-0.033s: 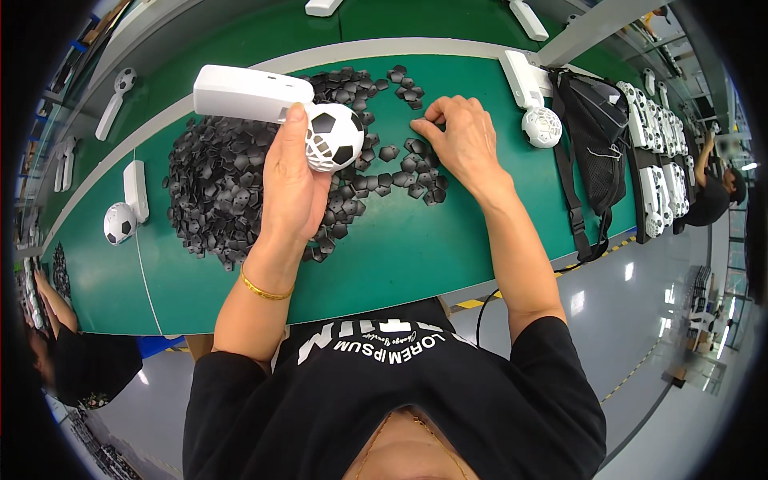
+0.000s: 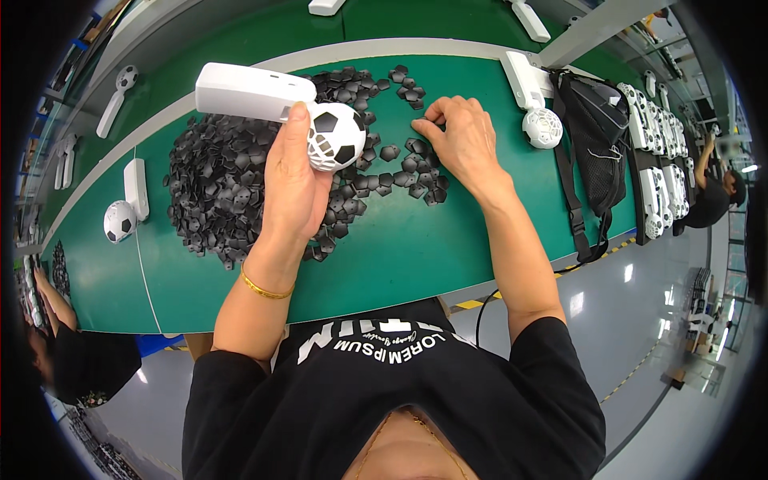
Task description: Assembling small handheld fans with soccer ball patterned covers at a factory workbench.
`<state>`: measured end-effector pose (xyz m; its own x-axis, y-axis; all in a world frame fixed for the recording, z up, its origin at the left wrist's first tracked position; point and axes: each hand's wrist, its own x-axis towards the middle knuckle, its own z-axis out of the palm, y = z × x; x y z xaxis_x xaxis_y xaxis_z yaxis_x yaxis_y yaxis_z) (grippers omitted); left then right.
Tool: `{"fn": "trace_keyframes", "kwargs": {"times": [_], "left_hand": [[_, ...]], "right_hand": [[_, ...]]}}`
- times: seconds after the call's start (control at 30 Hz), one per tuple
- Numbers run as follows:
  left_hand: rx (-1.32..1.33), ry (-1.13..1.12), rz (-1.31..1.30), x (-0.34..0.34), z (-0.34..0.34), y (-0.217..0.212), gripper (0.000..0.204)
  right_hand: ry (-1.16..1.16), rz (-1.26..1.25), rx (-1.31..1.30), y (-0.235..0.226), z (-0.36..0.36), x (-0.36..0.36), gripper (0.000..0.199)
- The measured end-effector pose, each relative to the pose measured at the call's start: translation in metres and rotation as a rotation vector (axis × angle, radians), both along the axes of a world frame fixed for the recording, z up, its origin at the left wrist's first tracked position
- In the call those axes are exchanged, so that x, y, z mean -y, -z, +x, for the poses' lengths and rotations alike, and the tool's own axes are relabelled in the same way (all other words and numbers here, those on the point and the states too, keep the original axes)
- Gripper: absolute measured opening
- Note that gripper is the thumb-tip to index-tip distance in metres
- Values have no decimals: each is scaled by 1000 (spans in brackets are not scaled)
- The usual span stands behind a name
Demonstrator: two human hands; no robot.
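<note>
1. Green desk (image 2: 400, 256) runs across the view as a long curved belt, with a pale grey floor showing below its near edge.
2. Nearest on it, the left hand (image 2: 292, 180) grips a handheld fan (image 2: 276, 104): a white bar handle ending in a round head patterned like a football. The fingers wrap closed around the neck, thumb pressed up on the handle, so the fan hangs above the desk, tilted.
3. It looks like light, rigid plastic; the smooth handle may be slippery, so the neck below the ball seems the surest hold, sparing the open grille.
4. The right hand (image 2: 464, 144) rests on the desk, fingertips pinched narrow on one of the small black pieces; whether it is actually lifted I cannot tell.
5. Around both hands spreads a heap of black pentagon pieces (image 2: 220, 188), thin and loose, likely easy to scatter.
6. Farther left lies another football fan (image 2: 126, 208); farther right, a white fan (image 2: 534, 108) beside a black bag (image 2: 596, 132).
7. Beyond that, rows of finished fans (image 2: 660, 172) and another person's arm.
</note>
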<state>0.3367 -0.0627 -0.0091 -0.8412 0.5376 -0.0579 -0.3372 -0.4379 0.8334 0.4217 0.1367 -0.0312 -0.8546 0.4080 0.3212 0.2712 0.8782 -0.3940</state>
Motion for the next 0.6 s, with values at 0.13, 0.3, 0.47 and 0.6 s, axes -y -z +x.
{"fn": "trace_keyframes", "kwargs": {"times": [0.13, 0.3, 0.47, 0.6], "left_hand": [[25, -8, -1, 0, 1, 0, 43], [37, 57, 76, 1, 3, -7, 46], [105, 55, 69, 1, 9, -18, 49], [135, 53, 107, -1, 10, -19, 49]], "right_hand": [[-54, -43, -30, -6, -5, 8, 17], [-131, -836, -180, -39, 12, 40, 13], [-322, -1105, -439, -47, 21, 85, 12], [-331, -1163, -527, -43, 21, 95, 9]]}}
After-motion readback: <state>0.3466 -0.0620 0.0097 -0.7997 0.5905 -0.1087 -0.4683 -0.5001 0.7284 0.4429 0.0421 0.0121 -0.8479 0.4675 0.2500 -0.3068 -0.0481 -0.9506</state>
